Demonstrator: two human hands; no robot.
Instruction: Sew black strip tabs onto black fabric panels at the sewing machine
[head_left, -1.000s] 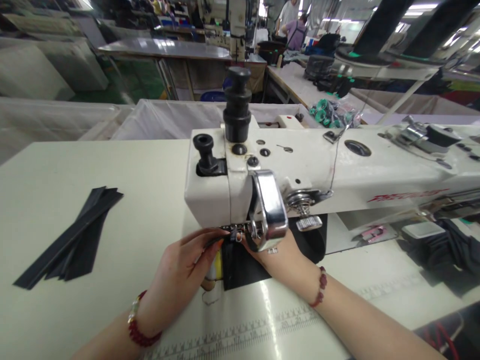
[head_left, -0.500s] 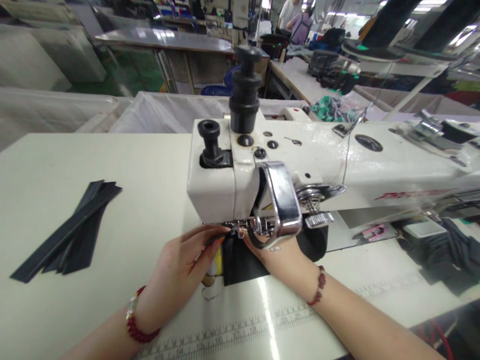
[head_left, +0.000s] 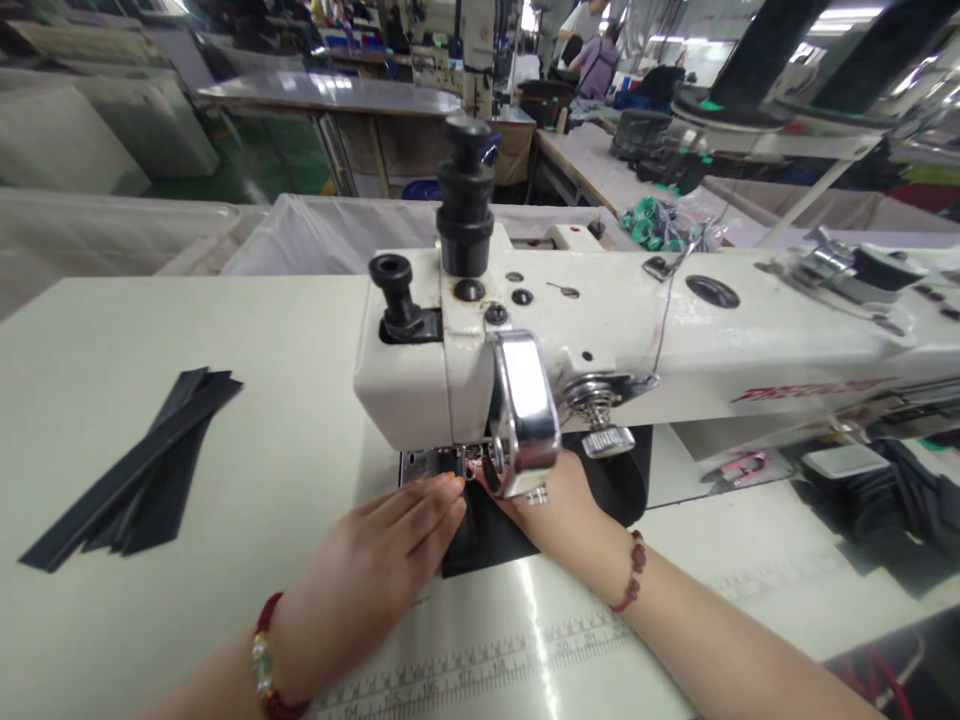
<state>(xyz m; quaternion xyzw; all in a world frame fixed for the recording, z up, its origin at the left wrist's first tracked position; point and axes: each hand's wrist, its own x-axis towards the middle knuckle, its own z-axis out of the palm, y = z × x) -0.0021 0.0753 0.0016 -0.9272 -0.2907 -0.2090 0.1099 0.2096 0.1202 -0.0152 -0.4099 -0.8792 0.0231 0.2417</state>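
My left hand (head_left: pixel 382 570) lies palm down with its fingers stretched out, the tips on a black piece of material (head_left: pixel 487 535) by the presser foot (head_left: pixel 469 465). It looks slightly blurred. My right hand (head_left: pixel 559 505) rests on the same black piece, to the right of the needle area. The chrome guard (head_left: pixel 529 415) of the white sewing machine (head_left: pixel 420 395) covers most of its fingers, so their grip is hidden. Part of the black piece reaches under the machine arm.
Several black strips (head_left: pixel 142 470) lie crossed in a pile on the left of the pale table (head_left: pixel 300 340). A printed ruler scale (head_left: pixel 450 680) runs along the front. Dark fabric pieces (head_left: pixel 900 500) and a pink item (head_left: pixel 744 468) lie at right. Other people (head_left: pixel 598 65) are far behind.
My left hand has gone from pinching a dark edge at the foot to lying flat, fingers stretched. My right hand stays on the black piece. The view has shifted slightly.
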